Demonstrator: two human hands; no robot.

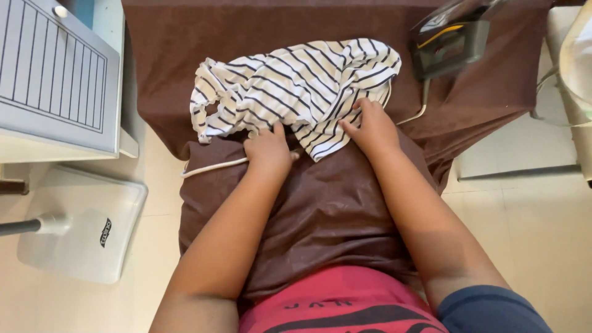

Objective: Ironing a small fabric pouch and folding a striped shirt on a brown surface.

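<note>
- We are at the laying-out step: our left hand (268, 150) and right hand (370, 128) rest on the near edge of the striped garment (296, 86), which lies crumpled on the brown-covered worktop (327, 203).
- Each grip looks curled onto the cloth's hem; whether it pinches, we cannot tell.
- Next, we judge, the cloth needs spreading flat.
- The iron (450, 46) stands beyond, its white cord (213, 166) under our left hand.
- We see no containers.

Garment (296, 86) crumpled on cloth-covered bench (320, 209), left hand (268, 151) and right hand (373, 129) resting on its near edge — iron (450, 46) behind and to the right, cord (213, 166) beside left hand, fan base (86, 228) on floor to the left.
</note>
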